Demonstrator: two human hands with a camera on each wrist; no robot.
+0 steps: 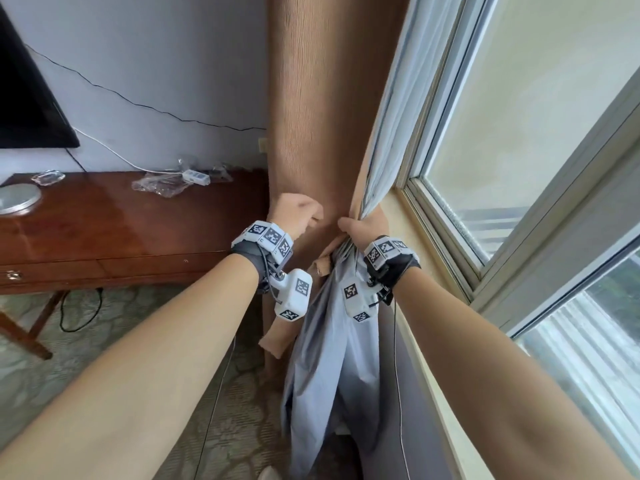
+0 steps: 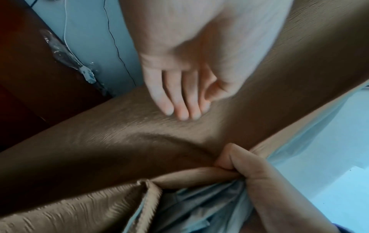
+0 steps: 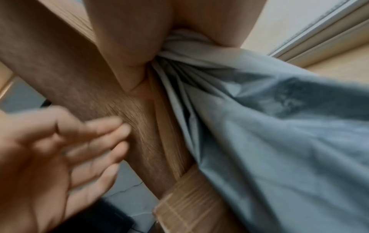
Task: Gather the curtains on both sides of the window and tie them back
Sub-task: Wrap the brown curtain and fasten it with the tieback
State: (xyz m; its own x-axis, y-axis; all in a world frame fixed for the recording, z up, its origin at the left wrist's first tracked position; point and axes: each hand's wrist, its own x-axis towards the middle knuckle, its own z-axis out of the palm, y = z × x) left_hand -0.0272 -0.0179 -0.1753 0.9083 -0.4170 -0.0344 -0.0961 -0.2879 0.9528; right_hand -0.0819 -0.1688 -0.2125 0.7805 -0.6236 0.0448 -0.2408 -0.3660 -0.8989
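A brown curtain (image 1: 311, 116) hangs left of the window, with a pale blue-grey lining curtain (image 1: 332, 341) bunched beside it. My right hand (image 1: 360, 226) grips the gathered edge of both fabrics at waist height; its thumb and fingers (image 3: 129, 55) squeeze the folds together. My left hand (image 1: 301, 216) lies against the brown curtain's front, a little left of the right hand. Its fingers (image 2: 179, 104) are straight and touch the cloth, holding nothing. A lighter tan strip of fabric (image 1: 277, 341) hangs below the hands; I cannot tell whether it is a tie band or a hem.
A dark wooden desk (image 1: 104, 220) stands to the left, carrying a white power strip (image 1: 196, 176), plastic wrap and a round metal dish. A black screen (image 1: 24, 98) hangs above it. The window frame (image 1: 450, 254) and sill run along the right. Patterned carpet lies below.
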